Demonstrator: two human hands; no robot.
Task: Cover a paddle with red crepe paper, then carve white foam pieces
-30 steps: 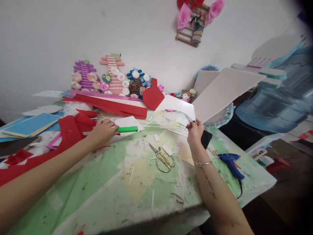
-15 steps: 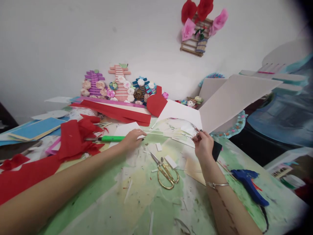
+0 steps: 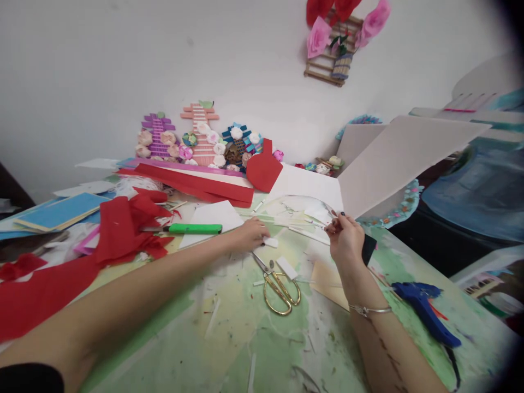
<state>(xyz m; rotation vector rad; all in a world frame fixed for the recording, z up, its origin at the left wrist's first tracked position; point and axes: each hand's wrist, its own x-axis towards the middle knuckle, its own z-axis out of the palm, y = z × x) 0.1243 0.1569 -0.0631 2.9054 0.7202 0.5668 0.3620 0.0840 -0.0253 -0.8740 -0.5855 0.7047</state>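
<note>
My left hand (image 3: 252, 234) has its fingers closed at the edge of a small white rectangular piece (image 3: 271, 242), just above the tips of the gold-handled scissors (image 3: 281, 295). My right hand (image 3: 347, 237) pinches one end of a thin, dark curved strip or wire (image 3: 305, 196), which arcs leftward over the white board. Another small white rectangle (image 3: 287, 268) lies beside the scissors. Between my hands are narrow white strips (image 3: 307, 234). A green-handled cutter (image 3: 195, 228) rests left of my left hand on a white sheet.
A blue glue gun (image 3: 428, 314) lies at the right by my forearm. Red felt (image 3: 117, 229) is heaped at the left, near blue sheets (image 3: 61, 212). Large white boards (image 3: 409, 158) stand at the back right. Popsicle-stick crafts with flowers (image 3: 200, 134) line the wall.
My left hand has moved right, from the strips to the small white rectangle, which has turned. My right hand still pinches the curved strip. The view has shifted slightly.
</note>
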